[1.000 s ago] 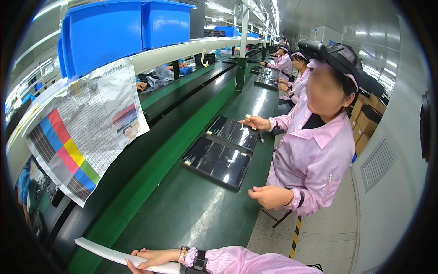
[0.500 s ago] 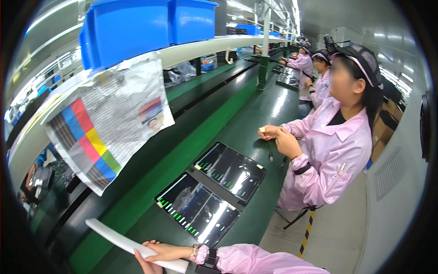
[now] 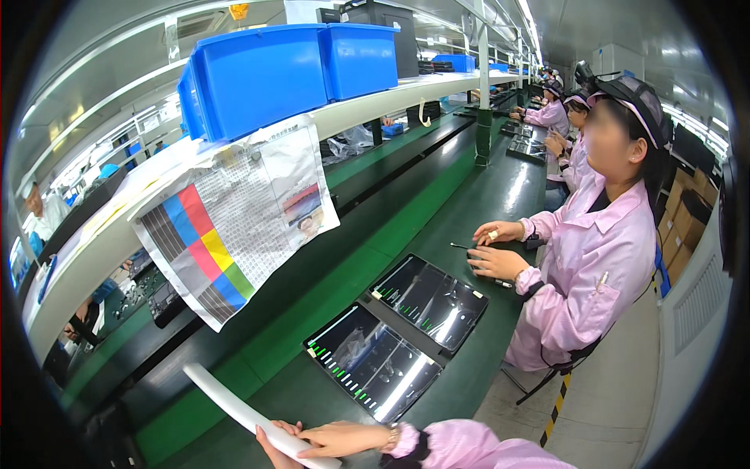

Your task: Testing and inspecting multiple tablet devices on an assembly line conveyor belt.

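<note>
One curved white strip (image 3: pixel 232 404) slants through the lower left of the frame, left of the glossy dark panels (image 3: pixel 375 362). The left hand (image 3: pixel 271 449), partly cut off, grips its edge; the right hand (image 3: pixel 344 439) lays its fingers across it (how firmly, I cannot tell). Light, even pressure should suit it best, lest it flex.

Blue bins (image 3: pixel 266 82) stand on a shelf (image 3: pixel 383 101) above a printed sheet (image 3: pixel 242 211).

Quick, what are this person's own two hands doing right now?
Left hand: closed, holding the white strip, partly out of view.
Right hand: touching the white strip; whether it grips cannot be told.
</note>
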Demonstrator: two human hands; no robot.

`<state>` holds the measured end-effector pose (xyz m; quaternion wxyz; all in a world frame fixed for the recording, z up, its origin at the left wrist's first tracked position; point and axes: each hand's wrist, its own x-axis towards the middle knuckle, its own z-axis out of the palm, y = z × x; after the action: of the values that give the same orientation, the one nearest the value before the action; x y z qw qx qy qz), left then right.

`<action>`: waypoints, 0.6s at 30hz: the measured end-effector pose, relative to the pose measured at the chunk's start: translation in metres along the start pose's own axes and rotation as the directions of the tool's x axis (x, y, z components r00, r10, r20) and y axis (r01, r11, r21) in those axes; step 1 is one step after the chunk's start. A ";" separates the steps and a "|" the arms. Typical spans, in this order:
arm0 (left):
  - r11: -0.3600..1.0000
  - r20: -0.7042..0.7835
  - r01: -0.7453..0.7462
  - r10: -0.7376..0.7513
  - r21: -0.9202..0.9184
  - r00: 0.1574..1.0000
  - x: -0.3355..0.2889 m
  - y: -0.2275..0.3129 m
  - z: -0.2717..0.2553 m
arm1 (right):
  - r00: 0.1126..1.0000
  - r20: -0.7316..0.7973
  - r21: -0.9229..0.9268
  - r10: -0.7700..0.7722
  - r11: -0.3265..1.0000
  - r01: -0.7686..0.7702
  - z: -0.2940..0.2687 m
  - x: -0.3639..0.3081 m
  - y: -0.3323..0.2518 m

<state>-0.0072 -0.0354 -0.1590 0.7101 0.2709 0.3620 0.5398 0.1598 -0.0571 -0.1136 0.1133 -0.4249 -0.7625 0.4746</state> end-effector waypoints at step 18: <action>0.984 0.022 0.084 -0.081 -0.154 0.996 0.002 -0.002 -0.013 | 0.044 -0.859 0.272 0.509 0.528 -0.804 -0.263 -0.165 0.212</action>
<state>-0.0160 -0.0338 -0.1685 0.7535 0.2038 0.3242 0.5344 0.5268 0.0233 -0.1120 0.1897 -0.9142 -0.3529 0.0611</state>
